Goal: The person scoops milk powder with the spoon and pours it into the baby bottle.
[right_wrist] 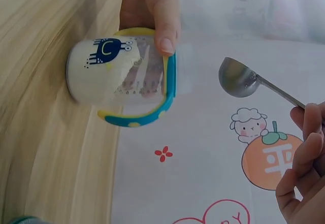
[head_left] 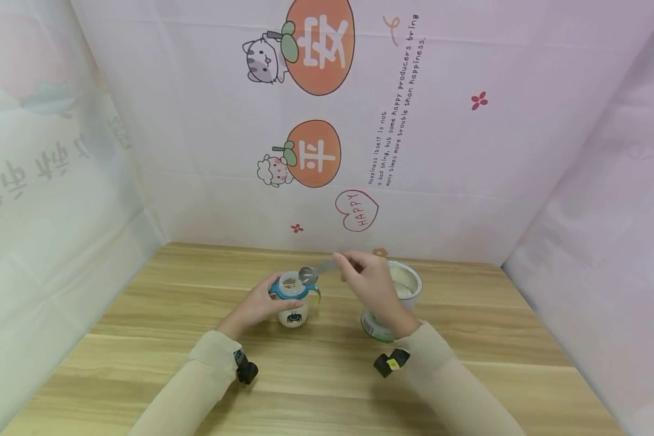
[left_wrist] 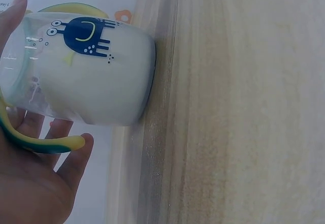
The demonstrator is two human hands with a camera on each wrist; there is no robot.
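Note:
A clear baby bottle (head_left: 292, 316) with a blue collar, two blue-and-yellow handles and a dark cartoon print stands upright on the table. White powder fills much of it, and its mouth is uncovered. My left hand (head_left: 263, 301) grips it near the collar, with the thumb in front and the fingers behind, as the right wrist view shows. Pinched by its handle in my right hand (head_left: 367, 284) is a metal measuring scoop (right_wrist: 238, 77). The scoop's bowl hangs just above the bottle's mouth, apart from it in the right wrist view. What the bowl holds I cannot tell.
Behind my right hand stands a white tub (head_left: 412, 284) with pale powder inside and a green bottom edge, partly hidden by the forearm. Wood-grain boards make up the table (head_left: 316, 387). A printed cloth (head_left: 441, 169) hangs at the back and sides.

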